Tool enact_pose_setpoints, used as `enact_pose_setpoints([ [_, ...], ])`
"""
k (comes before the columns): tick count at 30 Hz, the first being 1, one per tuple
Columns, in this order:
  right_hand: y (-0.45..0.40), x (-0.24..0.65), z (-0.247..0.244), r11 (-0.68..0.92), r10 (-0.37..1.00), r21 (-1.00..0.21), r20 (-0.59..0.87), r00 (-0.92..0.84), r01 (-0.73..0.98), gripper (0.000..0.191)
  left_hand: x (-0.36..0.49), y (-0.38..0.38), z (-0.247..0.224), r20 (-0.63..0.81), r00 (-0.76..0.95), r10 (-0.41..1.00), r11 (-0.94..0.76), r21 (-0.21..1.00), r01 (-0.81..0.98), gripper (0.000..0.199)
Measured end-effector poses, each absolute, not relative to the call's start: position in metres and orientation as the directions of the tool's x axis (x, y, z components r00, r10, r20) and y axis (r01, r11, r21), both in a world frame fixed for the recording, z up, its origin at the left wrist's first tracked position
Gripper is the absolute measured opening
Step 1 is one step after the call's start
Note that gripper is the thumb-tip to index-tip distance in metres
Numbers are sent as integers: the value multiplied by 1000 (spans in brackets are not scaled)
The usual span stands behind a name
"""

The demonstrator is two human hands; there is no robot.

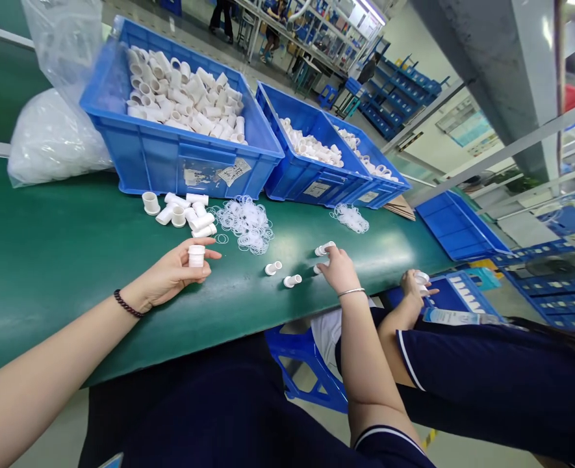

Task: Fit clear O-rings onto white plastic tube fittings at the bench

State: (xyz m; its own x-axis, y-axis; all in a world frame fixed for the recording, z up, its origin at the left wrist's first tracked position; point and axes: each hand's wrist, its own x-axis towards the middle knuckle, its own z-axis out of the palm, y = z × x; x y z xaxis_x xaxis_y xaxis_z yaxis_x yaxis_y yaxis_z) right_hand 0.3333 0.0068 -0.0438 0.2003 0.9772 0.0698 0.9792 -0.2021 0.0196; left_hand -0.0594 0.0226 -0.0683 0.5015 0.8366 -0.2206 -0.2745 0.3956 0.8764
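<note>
My left hand (182, 268) holds a white flanged plastic fitting (196, 256) upright between thumb and fingers, above the green table (238, 296). Farther right, my right hand (338, 268) reaches down over a white fitting (318, 268) that its fingers partly hide; whether they grip it is unclear. Another fitting (324, 248) lies at its fingertips. Two small fittings (273, 268) (292, 281) rest on the table between my hands. Past my left hand lie several loose white tubes (202, 221) and a heap of thin clear rings (245, 223).
Blue bins (190, 146) (311, 172) of white parts line the table's back, beside a plastic bag (56, 140). A smaller ring pile (350, 219) lies before them. At the right, a co-worker's hand (414, 286) holds a white part near a blue tray (455, 292).
</note>
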Motion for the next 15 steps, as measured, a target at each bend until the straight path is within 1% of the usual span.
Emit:
enact_pose_setpoints([
  [2, 9, 346, -37, -235, 969, 51, 87, 230, 971, 40, -58, 21, -67, -207, 523, 827, 420, 846, -330, 66],
  [3, 8, 348, -33, -241, 965, 61, 119, 233, 969, 40, -57, 20, -66, -196, 535, 822, 433, 824, -365, 66],
  [5, 4, 337, -26, -214, 948, 46, 249, 196, 976, 40, -55, 19, -66, -168, 559, 812, 461, 772, -438, 61],
  [6, 1, 324, -23, -165, 931, 15, 331, 151, 986, 38, -55, 19, -66, -155, 571, 806, 475, 745, -468, 58],
  [7, -3, 306, -21, -77, 909, -27, 408, 81, 997, 34, -54, 19, -66, -145, 582, 800, 488, 723, -490, 55],
  [8, -8, 284, -20, 51, 884, -73, 468, -11, 996, 28, -54, 19, -67, -139, 594, 792, 500, 705, -503, 52],
  [10, -19, 229, -22, 380, 822, -133, 502, -268, 916, 21, -53, 17, -68, -130, 611, 781, 515, 689, -511, 47],
  [11, -22, 201, -25, 526, 776, -136, 480, -409, 839, 23, -52, 16, -70, -130, 615, 778, 514, 695, -503, 46],
  [13, -25, 153, -33, 695, 673, -112, 449, -588, 710, 28, -51, 13, -72, -140, 615, 776, 502, 727, -469, 44],
  [15, -20, 125, -40, 734, 639, -124, 455, -619, 667, 28, -51, 12, -74, -148, 603, 784, 482, 757, -441, 44],
])
